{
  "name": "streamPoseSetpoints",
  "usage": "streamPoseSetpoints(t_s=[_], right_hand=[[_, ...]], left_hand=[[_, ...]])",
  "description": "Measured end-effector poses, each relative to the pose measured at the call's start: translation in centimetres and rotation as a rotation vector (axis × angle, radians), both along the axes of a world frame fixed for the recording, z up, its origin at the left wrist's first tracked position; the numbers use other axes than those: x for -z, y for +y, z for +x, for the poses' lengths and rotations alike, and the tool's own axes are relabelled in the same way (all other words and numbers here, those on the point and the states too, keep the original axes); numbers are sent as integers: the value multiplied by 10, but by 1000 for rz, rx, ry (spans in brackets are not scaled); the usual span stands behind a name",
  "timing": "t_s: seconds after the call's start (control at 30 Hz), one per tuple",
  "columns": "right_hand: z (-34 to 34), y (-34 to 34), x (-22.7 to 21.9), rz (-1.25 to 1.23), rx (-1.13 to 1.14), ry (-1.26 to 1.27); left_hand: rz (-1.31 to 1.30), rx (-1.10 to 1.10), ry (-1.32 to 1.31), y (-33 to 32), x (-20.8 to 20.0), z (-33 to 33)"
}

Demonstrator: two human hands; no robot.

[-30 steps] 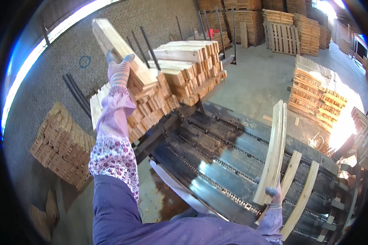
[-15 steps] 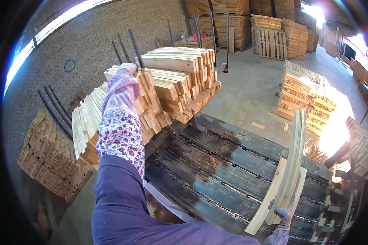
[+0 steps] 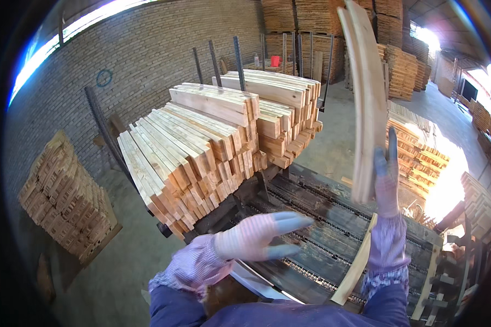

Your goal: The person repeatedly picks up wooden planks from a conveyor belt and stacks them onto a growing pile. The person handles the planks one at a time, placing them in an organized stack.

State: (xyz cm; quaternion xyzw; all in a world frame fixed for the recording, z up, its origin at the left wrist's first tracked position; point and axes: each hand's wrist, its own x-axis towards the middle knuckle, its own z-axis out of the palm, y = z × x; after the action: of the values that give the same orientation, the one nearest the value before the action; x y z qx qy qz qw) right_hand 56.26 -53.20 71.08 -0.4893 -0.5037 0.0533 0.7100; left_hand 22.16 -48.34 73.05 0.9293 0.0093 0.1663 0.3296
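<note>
My right hand (image 3: pixel 386 182), in a striped glove with grey-blue fingertips, grips wooden boards (image 3: pixel 368 103) raised nearly upright above the conveyor. At least two boards seem to lie face to face; their far side hides my thumb. My left hand (image 3: pixel 262 234), gloved alike, is over the conveyor's near left part. Its fingers are stretched apart, pointing right, with nothing in them. Another board (image 3: pixel 357 267) lies across the black chain conveyor (image 3: pixel 311 245), below my right hand. Left of it, stacked boards (image 3: pixel 193 136) form a large pile with their ends toward me.
Dark metal posts (image 3: pixel 237 62) rise behind the pile. A lower wood stack (image 3: pixel 65 201) stands on the floor at the left, near a brick wall (image 3: pixel 163 49). Sunlit stacked wood (image 3: pixel 420 147) is on the right. Tall stacks of wood (image 3: pixel 316 16) stand at the back.
My left hand has left the top of the pile and come back toward me, now empty. My right hand has lifted boards up off the conveyor. The view has shifted left.
</note>
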Motion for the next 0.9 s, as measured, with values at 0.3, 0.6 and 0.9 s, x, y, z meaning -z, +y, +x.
streamPoseSetpoints(t_s=[0.3,0.6,0.9], right_hand=[[-35,224,-110,-86,409,-487],[-80,354,-111,-705,515,-1114],[-52,304,-101,-775,446,-857]], left_hand=[[-878,-390,-602,47,-2,-104],[-905,-418,-672,77,1,-124],[-896,38,77,56,48,-118]])
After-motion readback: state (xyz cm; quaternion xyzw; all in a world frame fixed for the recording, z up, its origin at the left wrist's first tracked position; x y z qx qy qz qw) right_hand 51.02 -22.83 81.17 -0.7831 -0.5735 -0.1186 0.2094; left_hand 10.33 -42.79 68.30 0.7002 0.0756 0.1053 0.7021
